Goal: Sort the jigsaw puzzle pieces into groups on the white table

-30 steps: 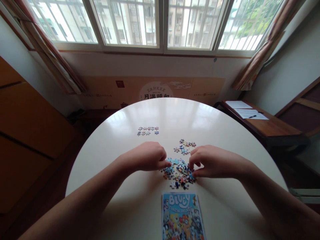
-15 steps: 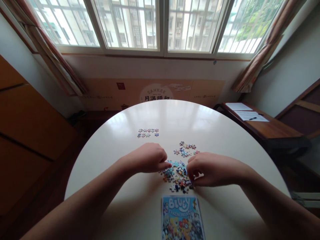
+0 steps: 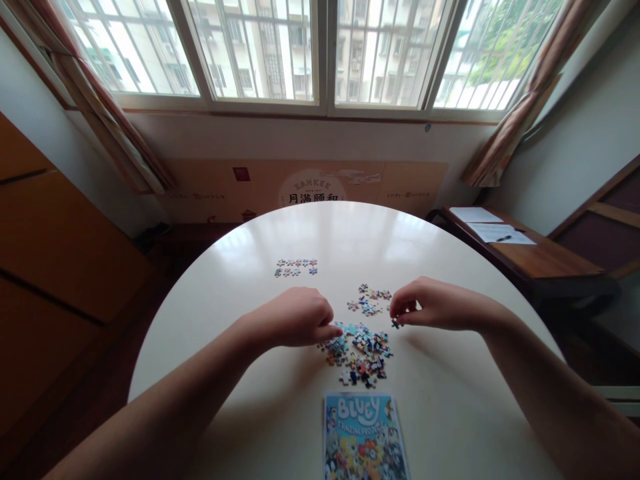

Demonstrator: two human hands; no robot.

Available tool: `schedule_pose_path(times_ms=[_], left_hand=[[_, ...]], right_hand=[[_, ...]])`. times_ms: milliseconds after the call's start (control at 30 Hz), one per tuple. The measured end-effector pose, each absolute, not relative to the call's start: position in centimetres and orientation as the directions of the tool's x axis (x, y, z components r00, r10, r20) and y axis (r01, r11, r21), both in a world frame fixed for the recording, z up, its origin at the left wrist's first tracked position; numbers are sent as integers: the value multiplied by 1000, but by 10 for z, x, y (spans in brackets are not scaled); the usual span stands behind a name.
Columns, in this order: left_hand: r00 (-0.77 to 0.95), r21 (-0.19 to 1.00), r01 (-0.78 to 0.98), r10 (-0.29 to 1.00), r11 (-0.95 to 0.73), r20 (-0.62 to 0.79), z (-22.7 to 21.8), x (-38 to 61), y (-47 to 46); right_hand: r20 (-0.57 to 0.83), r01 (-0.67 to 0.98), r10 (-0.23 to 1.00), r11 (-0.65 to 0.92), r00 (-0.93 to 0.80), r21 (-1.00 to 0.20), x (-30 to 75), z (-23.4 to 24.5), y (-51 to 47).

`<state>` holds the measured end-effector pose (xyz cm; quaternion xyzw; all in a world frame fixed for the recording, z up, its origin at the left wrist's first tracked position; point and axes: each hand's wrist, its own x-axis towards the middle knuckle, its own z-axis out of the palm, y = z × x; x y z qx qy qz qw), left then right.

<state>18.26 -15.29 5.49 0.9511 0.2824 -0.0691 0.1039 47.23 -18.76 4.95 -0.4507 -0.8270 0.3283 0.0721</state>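
Right hand (image 3: 431,304) pinched dark piece (image 3: 397,323) just off far-right of puzzle heap (image 3: 367,344). Left hand (image 3: 294,317) curled at heap's left; grip could not be told. Light rim hold seemed best, clear of small cluster (image 3: 369,307) beyond heap.

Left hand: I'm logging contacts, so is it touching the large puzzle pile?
Cannot tell: in the head view the left hand overlaps the edge of the large puzzle pile, but resting or hovering isn't clear.

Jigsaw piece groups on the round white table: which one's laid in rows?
The farthest multicoloured group, beyond the left hand; the middle cluster and nearest pile lie jumbled.
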Motion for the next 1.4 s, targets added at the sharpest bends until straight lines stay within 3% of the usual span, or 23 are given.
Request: schedule_pose_path(times_ms=[233, 433, 733, 967, 1100, 1233, 1400], left_hand=[[823, 157, 562, 528, -812, -211, 55, 182, -153], [821, 146, 563, 531, -813, -212, 56, 183, -153], [814, 143, 573, 541, -807, -213, 57, 185, -153], [818, 172, 571, 535, -803, -212, 55, 182, -151], [825, 183, 562, 529, -807, -200, 53, 180, -151], [824, 191, 564, 532, -804, -194, 55, 181, -151], [807, 174, 585, 546, -792, -227, 58, 183, -153]], right_hand=[[50, 765, 879, 440, -475, -470, 471, 41, -185], [-48, 674, 765, 534, -642, -510, 455, 45, -196], [-101, 701, 752, 547, -652, -458, 445, 42, -199], [-136, 687, 773, 450, -620, -571, 460, 52, -196], [-162, 816, 866, 360, -472, -452, 471, 52, -192], [-58, 905, 948, 280, -314, -320, 470, 48, -192], [-77, 772, 839, 454, -538, -444, 452, 46, -199]])
